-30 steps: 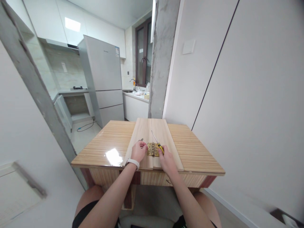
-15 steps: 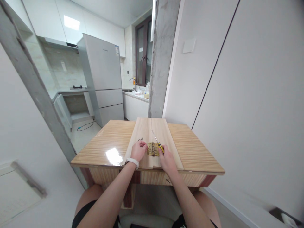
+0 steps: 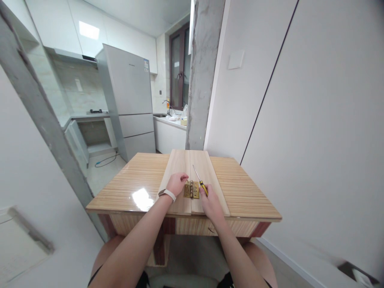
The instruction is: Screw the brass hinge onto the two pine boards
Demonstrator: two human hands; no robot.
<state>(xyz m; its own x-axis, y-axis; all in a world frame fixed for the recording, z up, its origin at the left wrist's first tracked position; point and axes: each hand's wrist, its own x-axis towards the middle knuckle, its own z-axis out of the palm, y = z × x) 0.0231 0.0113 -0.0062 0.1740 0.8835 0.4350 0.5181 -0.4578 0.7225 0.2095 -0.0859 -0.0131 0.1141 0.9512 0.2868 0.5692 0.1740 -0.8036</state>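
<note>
One screwdriver (image 3: pixel 203 187) gripped by right fingers (image 3: pixel 210 192); left fingers (image 3: pixel 181 177), can't tell (fridge lettering (image 3: pixel 131 65) illegible).

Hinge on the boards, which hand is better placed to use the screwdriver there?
Probably the right hand: it holds the screwdriver beside the hinge, though pointed past it. The left hand is near the hinge's far-left corner; whether it pinches anything is unclear.

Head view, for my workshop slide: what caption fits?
Right hand holding a screwdriver, left hand beside a hinge across two boards.
</note>
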